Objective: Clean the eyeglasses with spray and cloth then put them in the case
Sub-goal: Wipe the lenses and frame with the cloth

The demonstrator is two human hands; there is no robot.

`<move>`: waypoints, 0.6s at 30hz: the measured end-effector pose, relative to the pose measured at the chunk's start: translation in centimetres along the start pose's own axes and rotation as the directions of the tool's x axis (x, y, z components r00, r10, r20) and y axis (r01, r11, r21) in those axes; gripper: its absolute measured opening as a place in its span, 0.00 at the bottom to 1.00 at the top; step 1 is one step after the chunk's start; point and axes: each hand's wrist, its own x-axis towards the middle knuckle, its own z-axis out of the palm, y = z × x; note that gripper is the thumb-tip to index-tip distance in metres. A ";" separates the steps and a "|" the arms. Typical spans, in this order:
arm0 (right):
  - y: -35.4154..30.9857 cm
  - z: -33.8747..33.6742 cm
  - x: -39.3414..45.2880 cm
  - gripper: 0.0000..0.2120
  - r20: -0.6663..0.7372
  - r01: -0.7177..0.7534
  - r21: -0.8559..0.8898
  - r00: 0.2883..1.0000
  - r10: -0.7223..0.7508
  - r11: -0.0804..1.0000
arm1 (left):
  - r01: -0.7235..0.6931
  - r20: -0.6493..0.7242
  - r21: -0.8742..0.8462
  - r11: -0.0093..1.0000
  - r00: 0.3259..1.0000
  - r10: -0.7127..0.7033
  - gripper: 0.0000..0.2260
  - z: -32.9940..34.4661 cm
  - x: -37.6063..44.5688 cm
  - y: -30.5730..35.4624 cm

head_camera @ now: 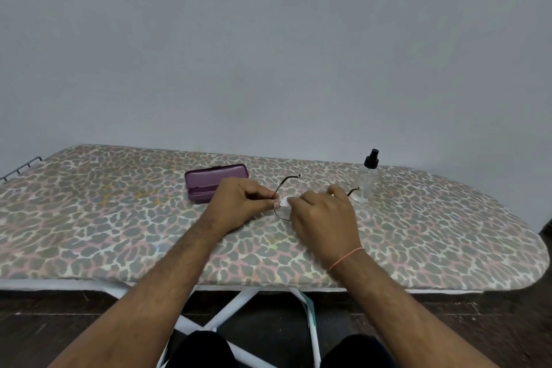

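Thin dark-framed glasses held over the worktop, a white cloth on one lens.

The left hand pinches the frame at the hinge; the right hand curls round the cloth, both temples pointing away. Behind sit a closed purple case and, to the right, a clear spray bottle with a black nozzle. The worktop is an ironing board in a leopard-print cover, against a plain grey wall.

A leopard-print ironing board carried the things; a purple case lay shut left of centre; a clear spray bottle stood upright towards the right.
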 end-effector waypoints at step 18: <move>1.5 1.5 0.2 0.11 0.053 -0.089 0.413 0.996 0.073 0.907 | -0.119 0.001 0.037 0.992 0.993 0.119 0.10 -0.1 0.2 -0.7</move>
